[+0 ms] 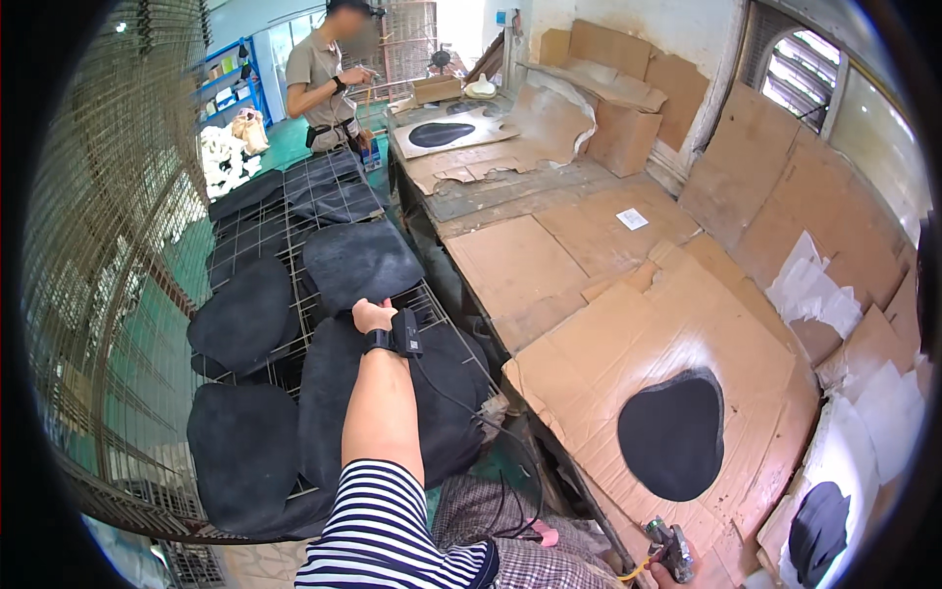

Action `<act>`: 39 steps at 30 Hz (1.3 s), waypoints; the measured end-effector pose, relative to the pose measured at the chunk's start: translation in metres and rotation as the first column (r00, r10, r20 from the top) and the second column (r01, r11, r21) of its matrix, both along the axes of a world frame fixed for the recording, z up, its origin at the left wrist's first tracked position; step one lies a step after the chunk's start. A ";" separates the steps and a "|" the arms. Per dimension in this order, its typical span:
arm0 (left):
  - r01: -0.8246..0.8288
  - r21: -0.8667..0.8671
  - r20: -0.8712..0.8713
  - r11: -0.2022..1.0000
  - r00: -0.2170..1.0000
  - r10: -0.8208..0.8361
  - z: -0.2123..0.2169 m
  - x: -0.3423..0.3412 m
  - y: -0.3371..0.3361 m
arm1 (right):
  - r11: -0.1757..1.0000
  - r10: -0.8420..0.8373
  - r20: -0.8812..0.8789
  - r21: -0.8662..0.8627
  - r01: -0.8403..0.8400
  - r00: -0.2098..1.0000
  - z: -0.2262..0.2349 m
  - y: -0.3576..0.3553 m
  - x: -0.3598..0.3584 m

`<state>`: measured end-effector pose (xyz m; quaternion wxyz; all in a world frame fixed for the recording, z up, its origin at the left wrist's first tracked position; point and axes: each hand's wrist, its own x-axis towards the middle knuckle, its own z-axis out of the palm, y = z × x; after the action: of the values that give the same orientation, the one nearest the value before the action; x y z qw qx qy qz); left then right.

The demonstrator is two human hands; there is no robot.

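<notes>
Black foam pad (361, 263), a rounded dark piece, lies on the wire rack (294, 211) at about ten o'clock from the middle of the view, and the left hand (372, 315) rests on its near edge, at the place where it meets a second larger pad (446, 393) below. The hand is seen from the back, with the fingers curled down onto the material; if they pinch the edge or only press on it, I cannot tell. A black wrist device (395, 336) with a cable sits on this arm, and the sleeve is striped. More dark pads lie on the same rack, toward eight and nine o'clock. The right hand (665, 571) is at five o'clock, at the lower rim, closed around a small metal tool (673, 550) with a yellow hose. Just above it, a black oval patch (673, 435) shows on the cardboard-covered bench (549, 265). At twelve o'clock another person (324, 74) stands far away beside the rack.
</notes>
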<state>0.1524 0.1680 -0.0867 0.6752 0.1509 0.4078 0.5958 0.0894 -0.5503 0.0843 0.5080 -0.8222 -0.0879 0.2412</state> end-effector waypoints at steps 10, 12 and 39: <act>0.327 -0.259 0.429 0.909 0.882 -0.195 0.103 0.073 -0.160 | 0.996 -0.089 -0.119 -0.036 0.085 0.989 0.014 0.006 -0.011; 0.426 -0.184 0.437 0.886 0.843 -0.314 0.119 0.089 -0.210 | 0.992 -0.124 -0.101 -0.007 0.124 0.987 0.017 0.000 -0.009; 0.957 -0.176 0.080 0.230 0.246 -0.966 0.023 0.095 -0.425 | 0.663 -0.746 0.198 0.126 0.738 0.636 0.056 -0.091 -0.110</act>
<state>0.2475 -0.2570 -0.0636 0.8995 0.3185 0.2989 0.0109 -0.0204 -0.6418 0.1407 0.5619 -0.7993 0.1941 -0.0878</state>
